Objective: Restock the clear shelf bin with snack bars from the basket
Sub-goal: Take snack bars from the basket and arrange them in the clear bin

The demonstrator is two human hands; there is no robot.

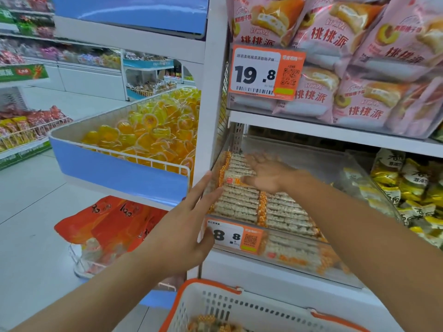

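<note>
The clear shelf bin (282, 238) already has lots of snack bars (242, 204) in it, lying in neat rows near the front. The back part of the bin looks bare, so there seems to be room for more. The right hand (266, 173) is inside the bin, lying flat on top of the bars, and its fingers (254, 159) are stretched out and hold nothing. It looks like it is patting the pile down or pushing it straight. The left hand (182, 233) rests on the front left corner of the bin, beside the orange price tag (236, 237), with its fingers straight too, as if to steady the bin. Down below, the white basket (239, 305) with orange handles has a few bars showing at the bottom. So the job looks partly done: many bars are in, and some are left to move.
</note>
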